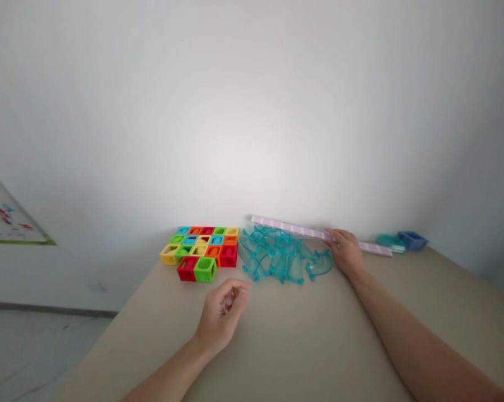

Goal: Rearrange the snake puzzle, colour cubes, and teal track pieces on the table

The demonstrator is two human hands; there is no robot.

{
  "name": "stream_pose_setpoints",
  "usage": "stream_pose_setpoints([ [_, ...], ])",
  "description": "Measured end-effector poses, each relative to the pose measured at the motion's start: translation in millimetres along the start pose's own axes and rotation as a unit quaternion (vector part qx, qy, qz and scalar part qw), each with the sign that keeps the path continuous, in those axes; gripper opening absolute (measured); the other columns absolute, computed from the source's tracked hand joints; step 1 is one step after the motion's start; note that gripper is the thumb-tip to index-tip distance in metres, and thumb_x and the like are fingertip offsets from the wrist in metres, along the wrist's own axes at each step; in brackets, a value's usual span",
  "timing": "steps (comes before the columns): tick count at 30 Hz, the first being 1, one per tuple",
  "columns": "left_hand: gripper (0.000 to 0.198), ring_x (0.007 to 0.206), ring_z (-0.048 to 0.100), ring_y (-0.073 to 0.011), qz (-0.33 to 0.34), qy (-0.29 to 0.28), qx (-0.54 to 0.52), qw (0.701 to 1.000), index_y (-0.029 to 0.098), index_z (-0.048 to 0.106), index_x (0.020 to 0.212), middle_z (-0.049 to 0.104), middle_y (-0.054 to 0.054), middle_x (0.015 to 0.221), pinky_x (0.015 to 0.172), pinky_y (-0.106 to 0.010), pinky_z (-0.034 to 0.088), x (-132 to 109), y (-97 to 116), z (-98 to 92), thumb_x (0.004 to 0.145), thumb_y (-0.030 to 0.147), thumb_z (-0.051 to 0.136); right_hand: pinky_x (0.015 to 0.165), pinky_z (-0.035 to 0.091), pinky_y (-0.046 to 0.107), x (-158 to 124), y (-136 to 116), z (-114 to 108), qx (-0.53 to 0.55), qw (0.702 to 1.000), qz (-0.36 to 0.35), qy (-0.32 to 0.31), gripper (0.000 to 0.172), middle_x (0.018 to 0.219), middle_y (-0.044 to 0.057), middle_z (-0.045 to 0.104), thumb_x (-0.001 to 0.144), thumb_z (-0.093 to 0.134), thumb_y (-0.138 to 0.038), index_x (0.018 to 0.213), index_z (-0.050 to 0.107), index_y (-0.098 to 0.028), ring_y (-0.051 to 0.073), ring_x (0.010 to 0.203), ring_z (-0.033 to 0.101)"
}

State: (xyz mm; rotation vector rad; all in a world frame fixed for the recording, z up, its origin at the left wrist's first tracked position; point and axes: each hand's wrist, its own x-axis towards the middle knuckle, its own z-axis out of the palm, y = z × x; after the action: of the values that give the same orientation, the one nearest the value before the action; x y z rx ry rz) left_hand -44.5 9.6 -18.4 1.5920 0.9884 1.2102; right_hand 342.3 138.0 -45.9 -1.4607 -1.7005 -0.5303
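Note:
My right hand [347, 251] is closed on a long lilac strip with pale stripes [296, 228], which slants along the foot of the wall behind the track pieces. My left hand [222, 312] hovers near the front of the blocks, fingers loosely curled and thumb apart from them, with nothing visible in it. Between and beyond my hands lies a loose heap of translucent teal curved track pieces [283, 259]. To their left, hollow cube blocks [201, 245] in red, green, yellow, orange and blue sit in close rows. A red block [187, 269] and a green block [205, 269] form the front row.
A blue open-topped block or box [412, 240] stands at the table's back right corner, with some clear teal pieces [389, 242] beside it. The white wall [252, 111] rises directly behind the table [302, 346]. A poster [9, 218] hangs at far left.

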Motion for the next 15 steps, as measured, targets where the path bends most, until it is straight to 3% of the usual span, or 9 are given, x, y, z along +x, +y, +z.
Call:
stream_pose_setpoints([
  [7, 0.026, 0.039, 0.037, -0.0058, -0.005, -0.009, 0.012, 1.0, 0.014, 0.061, 0.09, 0.044, 0.006, 0.055, 0.039, -0.019, 0.024, 10.2, -1.5, -2.6, 0.086, 0.039, 0.055, 0.086, 0.046, 0.042, -13.9, -13.1, -18.8, -0.014, 0.997, 0.05, 0.056, 0.036, 0.103, 0.014, 0.06, 0.082, 0.042, -0.012, 0.111, 0.063, -0.014, 0.026, 0.096, 0.056],
  [10, 0.025, 0.041, 0.039, -0.007, -0.007, -0.032, 0.02, 0.999, 0.015, 0.061, 0.087, 0.044, 0.005, 0.055, 0.041, -0.02, 0.026, 4.3, 7.5, 0.4, 0.086, 0.039, 0.056, 0.085, 0.044, 0.045, -20.8, -27.4, -28.7, -0.037, 0.993, 0.071, 0.085, 0.039, 0.097, 0.014, 0.058, 0.079, 0.04, -0.007, 0.11, 0.062, -0.012, 0.028, 0.095, 0.053],
  [13, 0.027, 0.05, 0.046, -0.0104, -0.062, -0.117, 0.03, 0.991, 0.016, 0.065, 0.082, 0.05, 0.002, 0.058, 0.048, -0.022, 0.034, -35.0, 27.6, 5.4, 0.085, 0.042, 0.058, 0.082, 0.043, 0.042, -21.8, -39.5, -33.1, -0.04, 0.994, 0.053, 0.083, 0.039, 0.092, 0.012, 0.056, 0.075, 0.041, -0.004, 0.106, 0.063, -0.014, 0.027, 0.091, 0.052],
  [15, 0.027, 0.064, 0.056, -0.0155, -0.194, -0.21, -0.027, 0.958, 0.019, 0.067, 0.085, 0.061, -0.002, 0.073, 0.057, -0.026, 0.044, -79.5, 42.2, 8.8, 0.084, 0.045, 0.059, 0.08, 0.043, 0.041, -18.2, -43.5, -35.4, -0.032, 0.995, 0.037, 0.089, 0.039, 0.089, 0.011, 0.055, 0.073, 0.042, -0.004, 0.103, 0.063, -0.015, 0.026, 0.088, 0.052],
])
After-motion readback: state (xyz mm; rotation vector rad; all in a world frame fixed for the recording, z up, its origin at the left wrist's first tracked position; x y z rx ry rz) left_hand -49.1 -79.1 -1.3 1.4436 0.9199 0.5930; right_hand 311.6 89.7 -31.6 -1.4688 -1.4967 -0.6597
